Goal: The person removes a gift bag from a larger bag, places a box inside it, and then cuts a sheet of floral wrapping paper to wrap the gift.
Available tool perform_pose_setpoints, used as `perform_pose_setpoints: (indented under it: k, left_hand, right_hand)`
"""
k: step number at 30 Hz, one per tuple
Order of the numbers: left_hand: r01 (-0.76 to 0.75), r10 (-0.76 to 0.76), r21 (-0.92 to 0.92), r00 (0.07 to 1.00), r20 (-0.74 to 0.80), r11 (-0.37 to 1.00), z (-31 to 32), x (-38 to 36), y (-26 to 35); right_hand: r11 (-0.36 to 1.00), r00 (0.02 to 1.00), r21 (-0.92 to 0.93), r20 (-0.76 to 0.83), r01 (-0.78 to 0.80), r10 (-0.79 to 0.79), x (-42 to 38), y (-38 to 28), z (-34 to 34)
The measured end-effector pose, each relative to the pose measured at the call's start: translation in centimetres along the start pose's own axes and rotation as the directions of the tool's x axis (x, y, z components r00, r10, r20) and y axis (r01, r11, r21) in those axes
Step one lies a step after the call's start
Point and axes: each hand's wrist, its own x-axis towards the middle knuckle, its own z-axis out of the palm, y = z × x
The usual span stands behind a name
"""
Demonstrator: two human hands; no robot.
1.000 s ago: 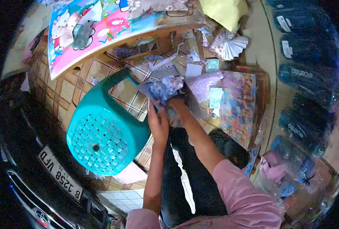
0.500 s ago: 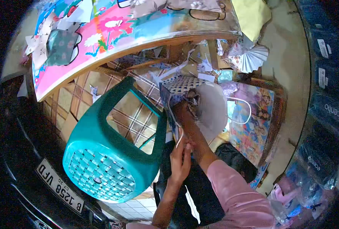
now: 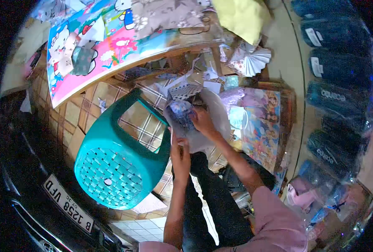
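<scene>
Tiled floor [image 3: 68,115] w/ a green stool [image 3: 152,161] beside the open bag [image 3: 218,109]; tabletop [image 3: 110,54] beyond. Head cam: person's L hand [image 3: 180,153] has fingers narrow, pinching the bag's near edge. R hand [image 3: 203,119] reaches inside, fingers at a bluish bundle [image 3: 180,107]; can't tell if gripping. Step looks like handling contents; next move prob. calls for steady L support.

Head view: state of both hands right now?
Left hand: closed on the edge of the bag.
Right hand: in the bag, fingers by the blue bundle; grip can't be told.
</scene>
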Motion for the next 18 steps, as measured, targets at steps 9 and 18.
perform_pose_setpoints:
  k: [9,18]
  left_hand:
    - [0.047,-0.105,0.308,0.979,0.177,0.95,-0.4,-1.8,-1.1]
    - [-0.189,0.059,0.423,0.952,0.3,0.886,1.5,-3.1,-2.1]
  right_hand:
    - [0.73,0.986,-0.675,-0.168,-0.112,-0.004,8.7,3.2,4.3]
    - [0.648,0.962,-0.712,-0.185,-0.272,0.2,10.9,17.6,11.1]
